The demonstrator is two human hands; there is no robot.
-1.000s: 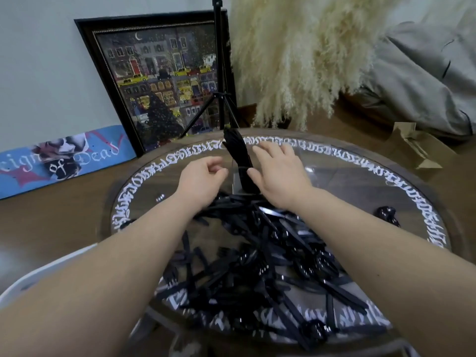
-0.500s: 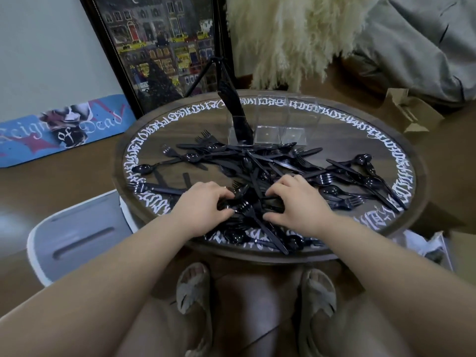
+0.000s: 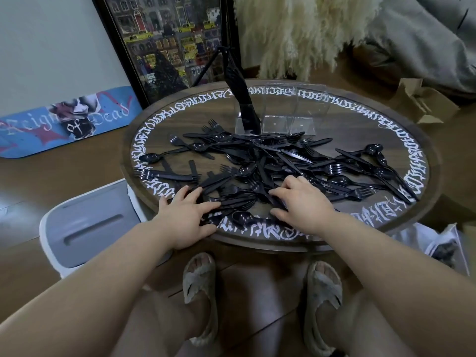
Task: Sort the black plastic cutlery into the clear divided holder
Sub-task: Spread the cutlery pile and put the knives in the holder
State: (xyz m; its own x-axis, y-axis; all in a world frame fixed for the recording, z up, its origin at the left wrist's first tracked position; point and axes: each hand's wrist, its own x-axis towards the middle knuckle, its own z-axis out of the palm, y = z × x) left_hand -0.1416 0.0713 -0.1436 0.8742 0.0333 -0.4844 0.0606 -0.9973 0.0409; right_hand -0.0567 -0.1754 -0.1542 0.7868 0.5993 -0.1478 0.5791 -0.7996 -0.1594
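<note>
A heap of black plastic cutlery (image 3: 270, 161), forks, spoons and knives mixed, covers the middle of a round wooden table (image 3: 401, 140) with white lettering round its rim. At the far side stands the clear divided holder (image 3: 301, 109) with three compartments. The left compartment holds a bunch of upright black pieces (image 3: 240, 96); the other two look empty. My left hand (image 3: 185, 215) lies with fingers spread on cutlery at the near left edge. My right hand (image 3: 302, 204) rests with fingers spread on the near part of the heap. Neither hand lifts a piece.
A white and grey stool (image 3: 87, 222) stands left of the table. A framed picture (image 3: 175, 39), a tripod (image 3: 224, 60) and pampas grass (image 3: 296, 29) stand behind. A painted board (image 3: 64, 122) leans left, cardboard (image 3: 422, 101) lies right. My slippered feet (image 3: 198, 276) are under the near edge.
Both hands drew back from the holder to the near part of the heap. Their fingers, curled half a second ago, now lie spread over the cutlery. The view tilted down.
</note>
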